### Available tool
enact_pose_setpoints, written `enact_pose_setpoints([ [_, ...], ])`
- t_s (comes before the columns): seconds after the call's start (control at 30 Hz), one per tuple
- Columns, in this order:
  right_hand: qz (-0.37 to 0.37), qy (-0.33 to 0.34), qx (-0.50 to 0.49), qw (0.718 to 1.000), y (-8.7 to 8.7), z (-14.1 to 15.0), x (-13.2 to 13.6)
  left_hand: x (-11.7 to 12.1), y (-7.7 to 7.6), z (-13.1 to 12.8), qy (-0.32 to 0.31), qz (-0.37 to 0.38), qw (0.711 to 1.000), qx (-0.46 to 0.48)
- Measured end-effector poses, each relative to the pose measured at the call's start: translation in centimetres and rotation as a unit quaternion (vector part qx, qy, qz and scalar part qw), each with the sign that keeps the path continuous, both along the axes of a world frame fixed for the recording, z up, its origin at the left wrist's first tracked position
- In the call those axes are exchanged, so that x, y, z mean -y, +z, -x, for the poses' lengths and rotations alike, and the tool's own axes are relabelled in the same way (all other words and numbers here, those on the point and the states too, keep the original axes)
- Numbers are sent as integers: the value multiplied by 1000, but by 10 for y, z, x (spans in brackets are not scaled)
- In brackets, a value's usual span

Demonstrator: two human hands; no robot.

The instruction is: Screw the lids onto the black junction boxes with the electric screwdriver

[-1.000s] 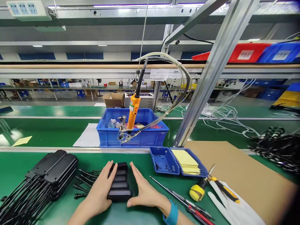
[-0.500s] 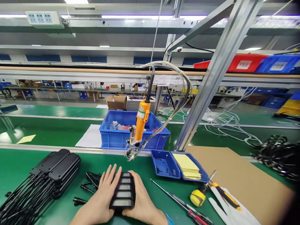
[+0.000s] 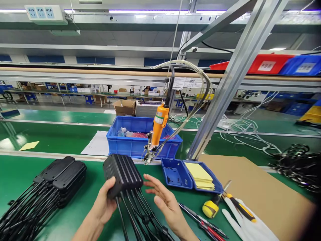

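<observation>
My left hand [image 3: 106, 202] grips a stack of black ribbed plastic boxes [image 3: 122, 174] by its left side, tilted above the green bench. Several black cables [image 3: 140, 214] hang from the boxes' near end. My right hand [image 3: 164, 201] is just right of the stack, fingers apart, holding nothing. To the left lie more black cabled boxes [image 3: 61, 177], stacked on the bench. Behind my hands, an orange electric screwdriver [image 3: 159, 124] hangs with its metal tip low, near the far edge of the bench.
A blue crate [image 3: 132, 147] with bagged parts stands behind. Right of my hands are a small blue tray [image 3: 175, 180] with dark screws, yellow paper slips [image 3: 199, 174], screwdrivers [image 3: 200, 221], a white glove [image 3: 248, 219] and cardboard [image 3: 250, 180]. A metal post [image 3: 233, 73] rises at right.
Both hands were around the boxes low on the bench; the stack is now raised and turned, showing ribs and cables. My right hand has come off it. The hanging screwdriver has swung right.
</observation>
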State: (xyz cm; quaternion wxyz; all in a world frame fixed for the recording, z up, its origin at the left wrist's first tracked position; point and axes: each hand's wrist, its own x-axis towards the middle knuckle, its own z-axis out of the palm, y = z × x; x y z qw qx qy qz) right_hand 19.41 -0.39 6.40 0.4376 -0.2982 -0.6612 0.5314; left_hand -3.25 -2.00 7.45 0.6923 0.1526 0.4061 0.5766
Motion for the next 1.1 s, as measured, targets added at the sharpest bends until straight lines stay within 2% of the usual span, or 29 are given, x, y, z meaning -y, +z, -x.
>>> enact_pose_setpoints([
  [0.07, 31, 12, -3, 999, -7, 2, 0, -1, -5, -6, -39, 62, 987, 146],
  [0.13, 39, 0, 17, 999, -10, 3, 2, 0, -7, -13, -80, 67, 963, 249],
  [0.27, 39, -30, 46, 998, -9, 5, 3, 2, -6, -21, -85, 75, 940, 321],
  [0.37, 118, -53, 29, 991, -15, 9, 3, 4, -12, -18, -107, 92, 938, 317],
  [0.43, 205, -67, 4, 976, -23, 14, 5, 6, -22, -15, -117, 101, 948, 279],
  [0.5, 260, -62, -14, 964, -32, 19, 8, 9, -33, -13, -104, 112, 962, 228],
  [0.57, 263, -48, -16, 964, -40, 23, 11, 12, -42, -11, -99, 107, 968, 204],
  [0.67, 283, -43, -37, 958, -47, 23, 15, 15, -53, -6, -123, 79, 962, 230],
  [0.77, 337, -61, -92, 935, -50, 19, 17, 17, -61, 3, -126, 70, 954, 263],
  [0.9, 339, -38, -133, 930, -53, 18, 20, 22, -68, 12, -113, 49, 959, 256],
  [1.0, 349, -55, -112, 929, -55, 20, 22, 27, -69, 13, -110, 36, 965, 234],
  [1.1, 325, -77, -78, 939, -54, 23, 23, 30, -71, 12, -110, 33, 968, 223],
])
